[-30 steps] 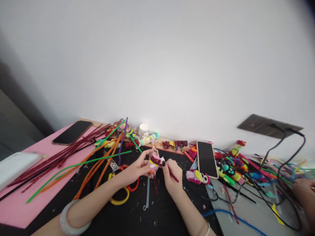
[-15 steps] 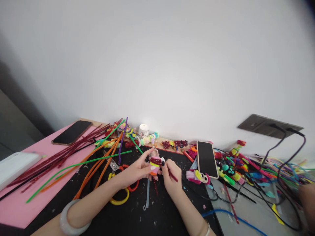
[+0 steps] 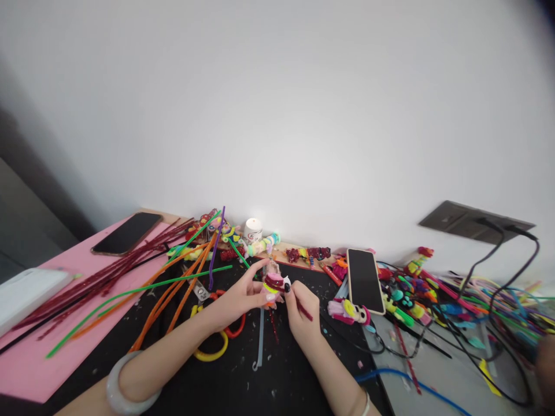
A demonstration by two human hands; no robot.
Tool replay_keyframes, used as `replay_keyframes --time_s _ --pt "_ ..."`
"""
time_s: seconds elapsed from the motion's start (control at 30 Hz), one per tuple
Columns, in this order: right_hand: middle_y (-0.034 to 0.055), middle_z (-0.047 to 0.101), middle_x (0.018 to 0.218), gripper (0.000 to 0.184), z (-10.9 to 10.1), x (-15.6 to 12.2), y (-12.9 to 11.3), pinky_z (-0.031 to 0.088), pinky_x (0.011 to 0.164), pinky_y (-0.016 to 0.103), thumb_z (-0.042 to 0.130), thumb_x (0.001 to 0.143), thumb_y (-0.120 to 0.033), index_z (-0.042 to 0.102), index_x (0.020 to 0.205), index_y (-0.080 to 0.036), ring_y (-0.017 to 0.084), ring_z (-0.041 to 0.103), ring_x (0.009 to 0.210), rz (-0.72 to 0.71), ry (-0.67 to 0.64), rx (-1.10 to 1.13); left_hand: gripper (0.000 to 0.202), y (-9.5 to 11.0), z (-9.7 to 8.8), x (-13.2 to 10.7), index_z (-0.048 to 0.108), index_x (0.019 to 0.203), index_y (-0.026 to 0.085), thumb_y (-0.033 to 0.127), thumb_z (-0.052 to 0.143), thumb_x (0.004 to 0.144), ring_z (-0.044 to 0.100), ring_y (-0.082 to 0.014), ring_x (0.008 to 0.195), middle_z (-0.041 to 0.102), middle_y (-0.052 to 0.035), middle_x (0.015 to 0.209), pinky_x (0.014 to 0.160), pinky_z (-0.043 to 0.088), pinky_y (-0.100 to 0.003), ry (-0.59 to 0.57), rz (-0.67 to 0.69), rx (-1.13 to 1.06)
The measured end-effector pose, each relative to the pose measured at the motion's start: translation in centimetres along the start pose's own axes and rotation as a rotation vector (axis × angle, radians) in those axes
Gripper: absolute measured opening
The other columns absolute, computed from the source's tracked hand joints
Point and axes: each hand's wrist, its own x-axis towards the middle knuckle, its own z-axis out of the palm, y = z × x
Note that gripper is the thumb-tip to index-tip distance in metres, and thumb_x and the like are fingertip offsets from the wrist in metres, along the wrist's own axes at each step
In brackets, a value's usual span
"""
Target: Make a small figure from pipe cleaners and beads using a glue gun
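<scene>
My left hand (image 3: 245, 292) is closed on a small pipe-cleaner figure (image 3: 274, 283) with pink, dark red and yellow bands, held above the black mat. In my right hand (image 3: 302, 305) a dark red pipe cleaner (image 3: 304, 311) is pinched between thumb and fingers, beside the figure's right side. Part of the figure is hidden by my fingers. A thin red glittery strand (image 3: 274, 326) hangs below it. Under my left forearm lie scissors with yellow and red handles (image 3: 211, 353). A pale glue stick or similar rod (image 3: 261, 341) rests on the mat.
Dark red pipe cleaners (image 3: 117, 267) and orange ones (image 3: 162, 300) spread across the left side. A dark phone (image 3: 127, 233) lies on the pink sheet (image 3: 39, 370). Right of my hands are another phone (image 3: 365, 281), a pipe-cleaner doll (image 3: 349, 312) and black cables (image 3: 494, 300).
The figure has turned slightly in my left hand, so more pink shows above the dark red band. My right hand has barely moved.
</scene>
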Motion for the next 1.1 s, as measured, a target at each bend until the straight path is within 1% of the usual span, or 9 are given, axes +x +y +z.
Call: replay_keyframes --time_s 0.17,0.3,0.43,0.57,0.7,0.83,0.97,1.03,1.1 --pt "-0.0046 0.049 0.061 0.045 0.0 0.1 -0.1 0.033 0.050 0.026 0.047 0.114 -0.025 0.047 0.070 -0.024 0.013 0.046 0.050 -0.005 0.004 0.011 0.126 0.1 0.1 -0.1 0.016 0.173 0.021 0.048 0.097 0.080 0.074 -0.0220 0.090 0.079 -0.0061 0.102 0.087 0.051 -0.037 -0.013 0.024 0.030" --pt "-0.0045 0.050 0.061 0.043 0.0 0.1 -0.1 0.035 0.050 0.027 0.048 0.113 -0.022 0.047 0.070 -0.024 0.014 0.048 0.050 0.003 0.001 0.020 0.120 0.3 0.1 -0.2 0.018 0.173 0.025 0.049 0.093 0.083 0.075 -0.0234 0.091 0.078 -0.0063 0.107 0.086 0.051 -0.038 -0.032 0.041 0.051" --pt "-0.0040 0.052 0.061 0.044 0.0 0.0 -0.1 0.036 0.051 0.026 0.048 0.114 -0.023 0.049 0.070 -0.024 0.013 0.050 0.051 0.002 0.003 0.012 0.123 0.2 0.0 -0.2 0.015 0.174 0.024 0.053 0.093 0.083 0.073 -0.0224 0.090 0.077 -0.0050 0.103 0.085 0.048 -0.036 -0.028 0.042 0.078" --pt "-0.0044 0.051 0.060 0.047 -0.1 0.0 -0.1 0.034 0.050 0.026 0.047 0.114 -0.024 0.048 0.068 -0.024 0.013 0.048 0.049 0.004 0.006 0.005 0.130 -0.2 -0.2 -0.3 0.002 0.176 0.024 0.061 0.089 0.086 0.068 -0.0195 0.085 0.075 -0.0024 0.098 0.082 0.045 -0.034 -0.071 0.023 0.084" --pt "-0.0052 0.047 0.059 0.048 0.0 0.0 0.0 0.033 0.049 0.026 0.046 0.115 -0.027 0.044 0.067 -0.025 0.013 0.045 0.049 0.018 0.007 0.004 0.135 -1.0 -0.2 -0.3 -0.014 0.175 0.031 0.060 0.087 0.090 0.066 -0.0172 0.082 0.070 0.0027 0.091 0.080 0.043 -0.033 -0.103 0.012 0.001" --pt "-0.0056 0.045 0.059 0.049 0.2 -0.1 0.3 0.032 0.049 0.026 0.047 0.115 -0.029 0.042 0.066 -0.025 0.013 0.044 0.049 0.037 0.005 -0.003 0.141 -1.6 -0.3 -0.1 -0.022 0.173 0.038 0.061 0.088 0.088 0.066 -0.0165 0.081 0.069 0.0041 0.089 0.080 0.045 -0.032 -0.136 0.007 -0.098" --pt "-0.0065 0.042 0.058 0.050 0.5 -0.2 0.5 0.031 0.048 0.026 0.047 0.115 -0.030 0.038 0.066 -0.026 0.013 0.042 0.048 0.039 0.010 -0.021 0.142 -2.0 -0.2 0.4 -0.021 0.173 0.039 0.064 0.088 0.085 0.061 -0.0148 0.074 0.066 0.0059 0.085 0.076 0.045 -0.031 -0.089 -0.015 -0.107" --pt "-0.0068 0.042 0.058 0.050 0.5 -0.2 0.5 0.030 0.048 0.026 0.047 0.115 -0.029 0.036 0.066 -0.026 0.012 0.041 0.048 0.033 0.013 -0.027 0.146 -2.1 -0.1 0.7 -0.019 0.174 0.036 0.067 0.089 0.080 0.056 -0.0146 0.067 0.063 0.0075 0.078 0.072 0.043 -0.030 -0.052 -0.026 -0.086" --pt "-0.0069 0.042 0.058 0.049 0.4 -0.2 0.5 0.030 0.049 0.026 0.047 0.114 -0.028 0.036 0.067 -0.026 0.012 0.041 0.048 0.026 0.015 -0.033 0.146 -2.3 -0.1 0.9 -0.016 0.175 0.032 0.067 0.088 0.079 0.050 -0.0147 0.062 0.060 0.0090 0.071 0.067 0.041 -0.029 -0.026 -0.017 -0.052"
